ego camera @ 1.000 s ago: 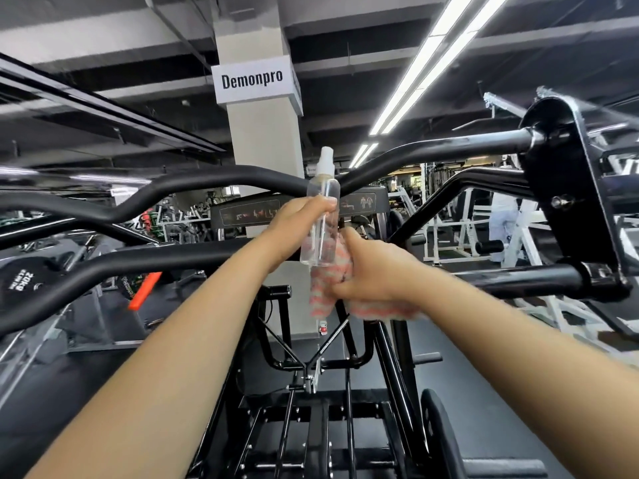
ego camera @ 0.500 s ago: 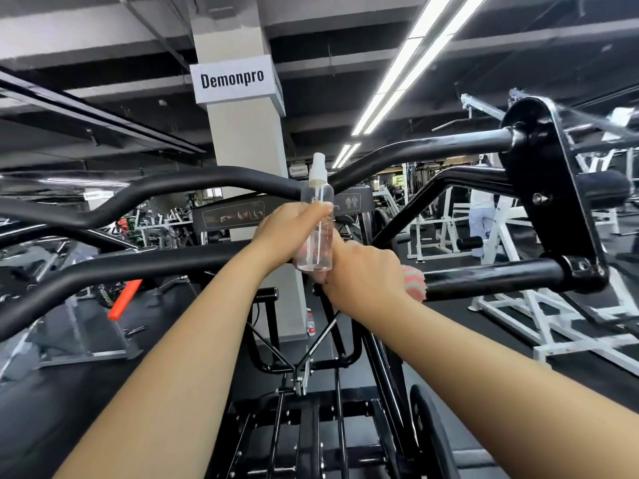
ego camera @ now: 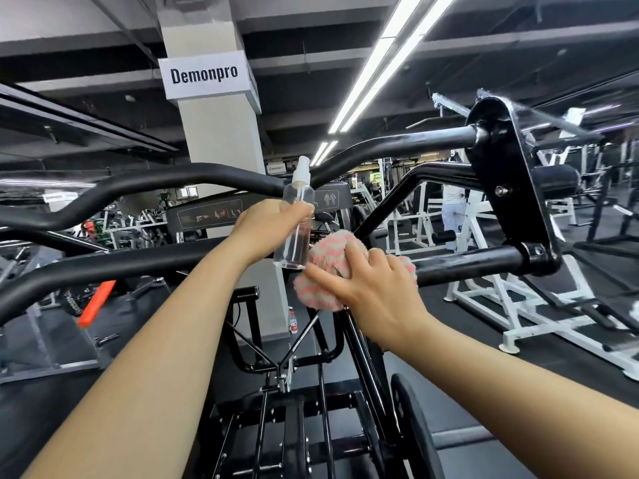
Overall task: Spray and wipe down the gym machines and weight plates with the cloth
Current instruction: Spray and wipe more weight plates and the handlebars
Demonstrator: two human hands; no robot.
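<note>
My left hand (ego camera: 268,226) grips a clear plastic spray bottle (ego camera: 295,224), fingers and thumb curled round its middle. The bottle stands upright; it is transparent, with a white nozzle at the top, and its base hangs just above the near horizontal bar (ego camera: 463,266) of the black gym machine.

My right hand (ego camera: 373,285) presses a cloth (ego camera: 328,257) against that same bar, right of the bottle. The fingers lie spread and lightly bent over the fabric, the thumb pointing left toward the bottle's base. The cloth is fluffy, striped in wavy pink and pale bands, bunched into a wad that bulges above and below the hand and wraps over the bar.

The bar is round, matte black, and runs right into a black end plate (ego camera: 508,174) with a bolt. A second, curved black bar (ego camera: 193,178) passes behind the bottle, farther off.

Far behind stands a pillar with a sign reading "Demonpro" (ego camera: 204,76). White machine frames (ego camera: 491,299) sit on the dark floor to the right.
</note>
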